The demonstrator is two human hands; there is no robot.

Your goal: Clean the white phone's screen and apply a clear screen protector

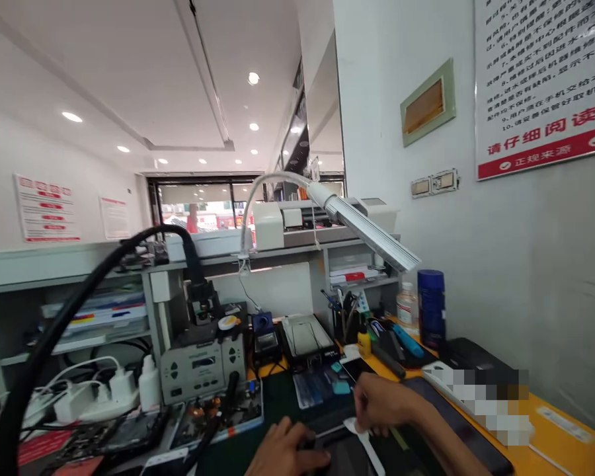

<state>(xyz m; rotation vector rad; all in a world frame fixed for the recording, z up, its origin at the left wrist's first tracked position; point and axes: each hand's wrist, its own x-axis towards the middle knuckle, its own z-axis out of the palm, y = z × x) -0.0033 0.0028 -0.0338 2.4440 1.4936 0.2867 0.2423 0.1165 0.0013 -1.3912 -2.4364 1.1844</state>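
My right hand (384, 402) has its fingers closed, their tips pressed on a slim white spoon-shaped piece (371, 453) whose shaft runs down toward me. What its fingertips cover is hidden. To its left, my left hand (288, 451) rests with fingers apart on a dark flat device (344, 456) at the bottom edge. Beyond my hands, a clear bag (310, 391) and a small teal piece (341, 388) lie on the dark green mat (277, 396). A phone (354, 367) lies just behind my right hand.
A grey control station (203, 370) and a tray of small parts (248, 404) stand left. A black flexible arm (104, 271) curves across the left side. A bar lamp (371, 231) hangs above. A dark tablet-like panel (456, 423) and blue canister (431, 307) are right.
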